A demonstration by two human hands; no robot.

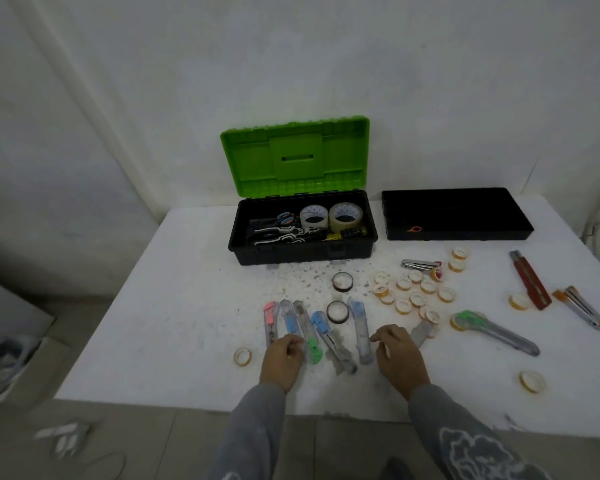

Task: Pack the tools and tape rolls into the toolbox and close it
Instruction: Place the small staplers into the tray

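toolbox lid [295, 157] bright green, base [302, 253] black | tray [458, 236] black w/ orange mark | bench [187, 289] white, speckled mid | small tape rolls [403, 306] white, orange-yellow rims | cutters [290, 320] clear w/ pink, blue, green sliders | big cutter [530, 282] red | sleeve [465, 441] grey, pale pattern

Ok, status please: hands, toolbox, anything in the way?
Left hand at cutter row, grip unclear; right hand empty. Toolbox open, part filled. Nothing blocks lid.

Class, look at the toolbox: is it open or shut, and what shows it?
Open. Its green lid stands upright behind the black base, showing tape rolls inside.
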